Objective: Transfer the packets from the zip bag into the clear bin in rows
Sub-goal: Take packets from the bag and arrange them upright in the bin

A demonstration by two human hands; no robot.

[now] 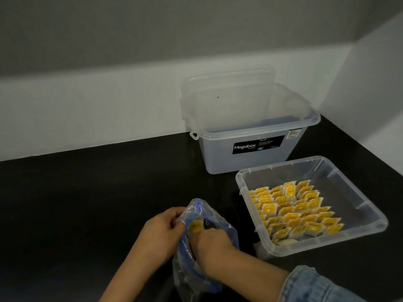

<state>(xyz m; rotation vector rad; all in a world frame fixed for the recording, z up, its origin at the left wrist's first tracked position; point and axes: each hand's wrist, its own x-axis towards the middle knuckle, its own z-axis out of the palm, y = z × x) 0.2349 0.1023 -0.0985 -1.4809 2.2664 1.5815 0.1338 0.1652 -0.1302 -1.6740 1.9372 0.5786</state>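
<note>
A clear zip bag [192, 267] with a blue seal lies on the black counter in front of me. My left hand [163, 225] grips the bag's left rim and holds its mouth apart. My right hand [214, 243] reaches into the mouth, its fingers curled inside; a yellow-and-white packet [195, 226] shows just past them, and whether they hold it is hidden. To the right stands the shallow clear bin [359, 205], where several rows of yellow packets [294, 212] stand upright, filling its left and middle.
A taller clear box [257, 158] labelled Megabox stands behind the bin against the white wall, its lid [226, 83] leaning upright behind it. The counter [87, 203] meets walls at the back and right. A denim sleeve [311, 284] covers my right forearm.
</note>
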